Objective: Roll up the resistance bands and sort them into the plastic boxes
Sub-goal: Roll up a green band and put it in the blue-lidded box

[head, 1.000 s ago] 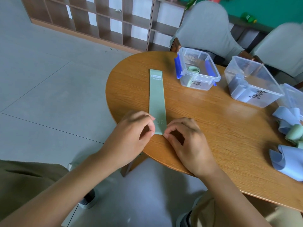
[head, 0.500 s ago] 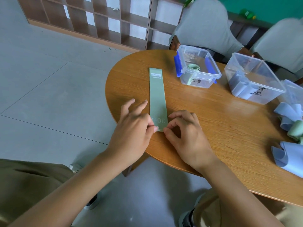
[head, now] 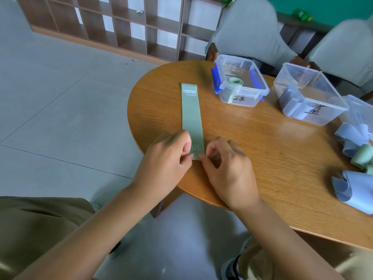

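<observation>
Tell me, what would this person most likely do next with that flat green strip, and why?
Probably turn the near end over to start the roll. The green band lies flat and unrolled on the table, and the left hand and right hand both pinch its near end. A rolled green band already sits in the blue-latched box.

Rounded wooden table (head: pixel 252 150) with bands and boxes

A flat green band (head: pixel 191 114) lies lengthwise near its left edge; behind stand a blue-latched clear box (head: pixel 240 81) and a second clear box (head: pixel 308 93), with loose blue and green bands (head: pixel 355 158) heaped at the right side.
</observation>
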{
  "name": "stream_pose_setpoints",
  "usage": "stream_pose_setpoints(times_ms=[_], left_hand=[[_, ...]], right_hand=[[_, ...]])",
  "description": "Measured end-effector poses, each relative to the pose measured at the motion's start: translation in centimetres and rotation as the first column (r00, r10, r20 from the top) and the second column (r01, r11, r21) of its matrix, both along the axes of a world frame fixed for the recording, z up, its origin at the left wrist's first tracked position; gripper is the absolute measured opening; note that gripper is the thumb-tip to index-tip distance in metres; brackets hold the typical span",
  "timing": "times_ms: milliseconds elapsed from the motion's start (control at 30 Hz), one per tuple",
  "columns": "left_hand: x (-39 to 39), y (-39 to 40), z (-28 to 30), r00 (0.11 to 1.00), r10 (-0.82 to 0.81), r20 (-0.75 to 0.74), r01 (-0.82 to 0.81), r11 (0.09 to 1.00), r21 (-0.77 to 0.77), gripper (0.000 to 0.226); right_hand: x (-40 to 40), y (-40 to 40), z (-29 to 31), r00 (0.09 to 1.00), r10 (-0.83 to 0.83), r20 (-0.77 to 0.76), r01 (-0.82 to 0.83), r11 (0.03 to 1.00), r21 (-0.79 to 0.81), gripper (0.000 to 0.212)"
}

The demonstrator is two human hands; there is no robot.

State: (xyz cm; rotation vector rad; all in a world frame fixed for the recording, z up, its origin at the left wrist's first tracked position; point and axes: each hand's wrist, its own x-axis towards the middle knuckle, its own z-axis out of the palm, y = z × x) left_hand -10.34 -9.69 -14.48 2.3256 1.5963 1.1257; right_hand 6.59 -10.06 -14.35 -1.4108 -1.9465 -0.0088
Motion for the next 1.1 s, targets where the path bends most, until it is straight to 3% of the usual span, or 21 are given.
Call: stream_pose_setpoints(times_ms=[167, 467, 833, 1100], left_hand=[[-0.8, 0.2, -0.3, 0.993, -0.098, -0.065, 0.103, 0.993, 0.065, 0.016], [-1.7, 0.1, -0.3, 0.976, -0.179, -0.123, 0.188, 0.980, 0.066, 0.013], [-1.2, 0.5, -1.5, 0.996, -0.076, 0.042, 0.075, 0.997, 0.026, 0.014], [-0.4, 0.6, -1.5, 0.989, 0.101, 0.111, -0.094, 0.993, -0.066, 0.015]], right_hand=[[0.4, -0.2, -0.6, 0.983, 0.089, 0.163, -0.105, 0.990, 0.092, 0.006], [1.7, -0.6, -0.5, 0.963, 0.159, 0.217, -0.172, 0.984, 0.040, 0.018], [1.2, 0.1, -0.3, 0.995, 0.077, -0.064, -0.090, 0.966, -0.243, 0.006], [-0.1, 0.6, 0.2, 0.995, -0.053, -0.081, 0.019, 0.927, -0.376, 0.010]])
